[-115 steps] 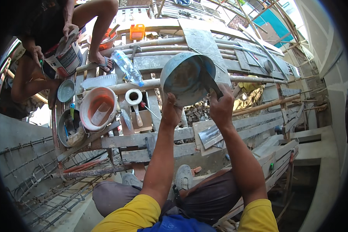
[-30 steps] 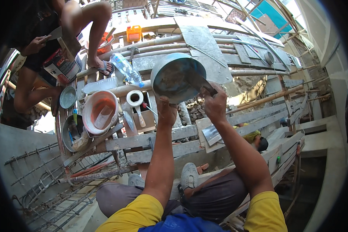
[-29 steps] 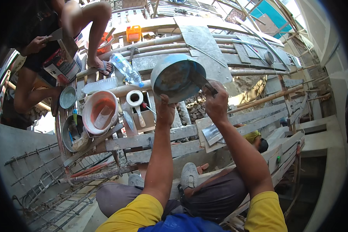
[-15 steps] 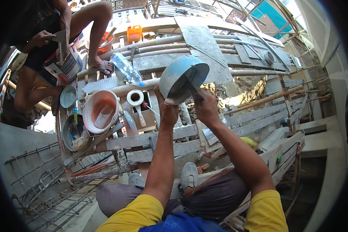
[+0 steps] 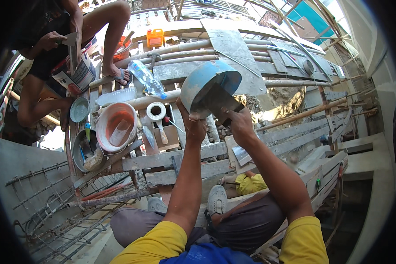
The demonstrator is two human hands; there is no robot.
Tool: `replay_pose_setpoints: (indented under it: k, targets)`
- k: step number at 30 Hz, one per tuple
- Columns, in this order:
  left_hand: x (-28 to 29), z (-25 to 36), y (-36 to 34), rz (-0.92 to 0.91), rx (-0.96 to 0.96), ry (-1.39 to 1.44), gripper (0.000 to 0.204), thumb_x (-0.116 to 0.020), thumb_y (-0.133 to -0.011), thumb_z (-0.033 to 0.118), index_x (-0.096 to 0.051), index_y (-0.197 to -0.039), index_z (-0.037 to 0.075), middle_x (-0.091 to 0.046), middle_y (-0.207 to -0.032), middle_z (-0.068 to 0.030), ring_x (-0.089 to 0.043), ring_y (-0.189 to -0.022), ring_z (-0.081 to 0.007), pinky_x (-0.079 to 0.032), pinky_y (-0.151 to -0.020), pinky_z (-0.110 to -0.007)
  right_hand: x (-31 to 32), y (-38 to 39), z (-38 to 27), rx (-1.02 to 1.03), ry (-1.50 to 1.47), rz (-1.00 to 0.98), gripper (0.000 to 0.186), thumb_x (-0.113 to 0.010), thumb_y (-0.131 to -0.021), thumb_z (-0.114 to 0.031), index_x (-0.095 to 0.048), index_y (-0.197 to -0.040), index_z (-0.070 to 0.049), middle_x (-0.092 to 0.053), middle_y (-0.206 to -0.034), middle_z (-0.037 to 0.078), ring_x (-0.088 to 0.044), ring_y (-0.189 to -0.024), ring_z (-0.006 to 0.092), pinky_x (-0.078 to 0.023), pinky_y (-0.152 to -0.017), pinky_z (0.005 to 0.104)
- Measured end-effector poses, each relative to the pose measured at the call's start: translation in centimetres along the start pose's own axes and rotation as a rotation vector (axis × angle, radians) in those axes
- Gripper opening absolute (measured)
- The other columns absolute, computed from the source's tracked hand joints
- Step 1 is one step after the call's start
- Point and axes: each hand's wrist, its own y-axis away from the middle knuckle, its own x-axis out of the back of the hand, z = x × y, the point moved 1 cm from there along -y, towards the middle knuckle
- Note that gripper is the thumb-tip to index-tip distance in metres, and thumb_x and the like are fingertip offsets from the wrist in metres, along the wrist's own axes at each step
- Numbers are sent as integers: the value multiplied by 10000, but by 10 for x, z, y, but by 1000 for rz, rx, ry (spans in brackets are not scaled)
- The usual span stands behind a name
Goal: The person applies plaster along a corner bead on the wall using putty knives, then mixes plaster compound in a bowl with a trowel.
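My left hand (image 5: 192, 121) grips a round, shallow blue metal container (image 5: 209, 77), worn and tilted so that its outer side faces up and its hollow faces down to the right. My right hand (image 5: 240, 124) holds a dark, broad flat scraper (image 5: 220, 103), its blade at the lower right rim and partly inside the container. Below and left of these are a roll of white tape (image 5: 155, 117) and a white-handled roller or tool (image 5: 162, 134). A clear plastic bottle (image 5: 145, 79) lies farther back on the boards.
A co-worker (image 5: 44, 44) sits at upper left, holding a putty knife. A pink-stained bucket (image 5: 101, 136), a metal basin (image 5: 78, 160), an orange jerrycan (image 5: 155, 37) and pipes lie on plank scaffolding (image 5: 132, 163). A person in yellow (image 5: 248, 185) is below. Rebar (image 5: 39, 193) runs at lower left.
The blue container has been tipped over so its outer side shows, and the scraper blade has turned to face flatter. The co-worker below has shifted toward the centre under my right arm.
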Motion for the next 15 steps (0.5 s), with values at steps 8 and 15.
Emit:
replay_pose_setpoints:
  k: [8, 15]
  targets:
    - [-8, -2, 4, -2, 10, 44, 1029, -681, -688, 676, -192, -1436, 167, -388, -1387, -105, -409, -1296, -273, -417, -1059, -434, 11, -11, 3, 407, 738, 198, 161, -559, -867, -54, -634, -987, 23, -612, -698, 139, -593, -630, 190, -456, -600, 375]
    - [5, -12, 5, -10, 6, 45, 1038, -673, -674, 693, -244, -1420, 114, -390, -1397, -98, -411, -1296, -257, -377, -1088, -432, -18, 0, 8, -96, 152, 6, 139, -578, -901, -88, -654, -952, 16, -632, -735, 39, -539, -629, 98, -446, -550, 280]
